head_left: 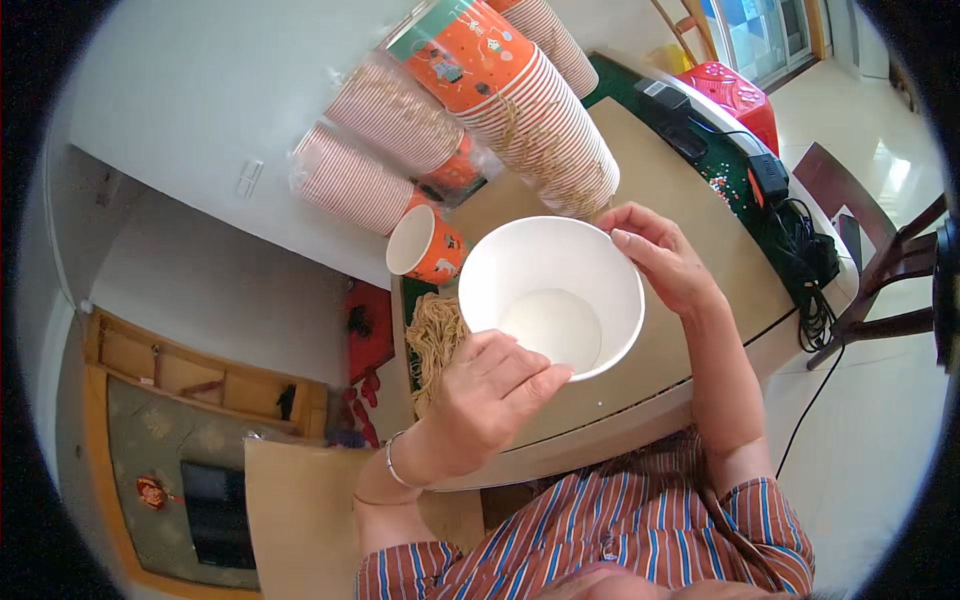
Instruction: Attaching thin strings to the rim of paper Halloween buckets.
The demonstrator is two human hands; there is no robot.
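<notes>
A large paper bucket with a white inside is tipped so that its open mouth faces me, showing its round bottom. My left hand is closed round its near left side, fingers on the outer wall and thumb at the rim. At the far right of the rim, my right hand has thumb and fingers closed against the edge; the fingertips are partly hidden. Beside the bucket on the left lies a bundle of tan cord. Behind it stands an orange paper bucket, its mouth turned left.
Tall nested stacks of orange paper buckets lie at the back, some in clear plastic, with tan cords draped over one. Black adapters and cables line the table's right edge. A red stool and dark wooden chair stand beyond.
</notes>
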